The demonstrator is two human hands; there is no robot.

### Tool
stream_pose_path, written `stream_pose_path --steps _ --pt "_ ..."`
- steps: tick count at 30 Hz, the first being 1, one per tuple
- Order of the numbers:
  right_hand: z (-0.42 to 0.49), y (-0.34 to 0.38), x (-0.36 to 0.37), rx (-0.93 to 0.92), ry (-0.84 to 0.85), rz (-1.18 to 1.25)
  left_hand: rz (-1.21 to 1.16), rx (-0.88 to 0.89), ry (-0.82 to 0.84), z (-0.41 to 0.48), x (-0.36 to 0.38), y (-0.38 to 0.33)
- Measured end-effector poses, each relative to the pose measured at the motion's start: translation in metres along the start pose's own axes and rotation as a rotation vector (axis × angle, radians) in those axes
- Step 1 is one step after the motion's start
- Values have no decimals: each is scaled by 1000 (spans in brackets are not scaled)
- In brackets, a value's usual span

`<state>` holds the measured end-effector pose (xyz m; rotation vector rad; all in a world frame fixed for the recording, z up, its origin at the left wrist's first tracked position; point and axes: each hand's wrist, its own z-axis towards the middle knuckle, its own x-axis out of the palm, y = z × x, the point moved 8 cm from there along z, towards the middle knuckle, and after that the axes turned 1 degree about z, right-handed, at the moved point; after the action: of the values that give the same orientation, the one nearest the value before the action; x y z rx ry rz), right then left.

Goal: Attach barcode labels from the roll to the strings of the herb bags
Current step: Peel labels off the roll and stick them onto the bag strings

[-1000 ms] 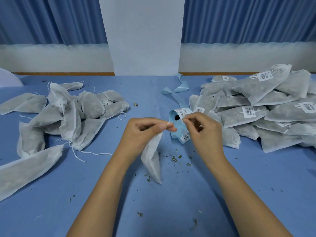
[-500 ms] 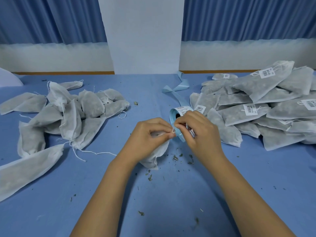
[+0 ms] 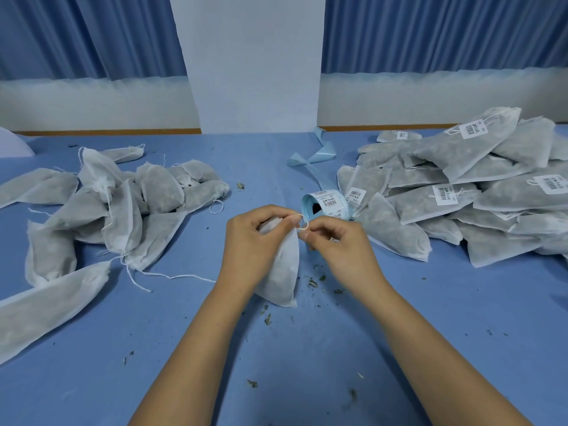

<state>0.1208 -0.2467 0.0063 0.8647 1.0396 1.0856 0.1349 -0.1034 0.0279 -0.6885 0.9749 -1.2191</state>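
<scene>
My left hand [image 3: 255, 241] grips the top of a white herb bag [image 3: 281, 272], which hangs down to the blue table. My right hand [image 3: 336, 244] pinches the bag's thin white string [image 3: 302, 221], looped between both hands. A label seems tucked under my right fingers, mostly hidden. Just behind my hands lies the barcode label roll [image 3: 325, 206] on light-blue backing.
A heap of unlabelled bags [image 3: 116, 207] lies on the left, a heap of labelled bags [image 3: 461, 192] on the right. Spent blue backing strip [image 3: 319, 155] trails toward the wall. Herb crumbs [image 3: 316, 281] dot the blue table [image 3: 307, 348].
The bag swung up against my left hand, then dropped to hang upright again. Both hands stayed close in front of the roll, and a string loop now shows between them.
</scene>
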Motion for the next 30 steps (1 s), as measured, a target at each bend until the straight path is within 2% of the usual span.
stream_pose_path --steps 2,5,8,14,19,25,30 --pt "-1 0 3 -6 22 -1 -20 -12 9 -1 1 1" --pt "-1 6 -7 -77 -94 -3 -21 -18 7 -1 2 1" --pt "-2 10 -7 -116 -104 13 -15 -39 20 -1 4 1" --pt "-2 15 -25 -175 -250 28 -212 -201 46 -2 5 10" --pt "-9 26 -9 -261 -139 74 -144 -202 32 -3 8 10" --pt "-7 22 -15 -267 -193 23 -219 -277 65 -5 12 15" --pt "-18 46 -17 -540 -290 -209 -275 -355 42 -8 12 18"
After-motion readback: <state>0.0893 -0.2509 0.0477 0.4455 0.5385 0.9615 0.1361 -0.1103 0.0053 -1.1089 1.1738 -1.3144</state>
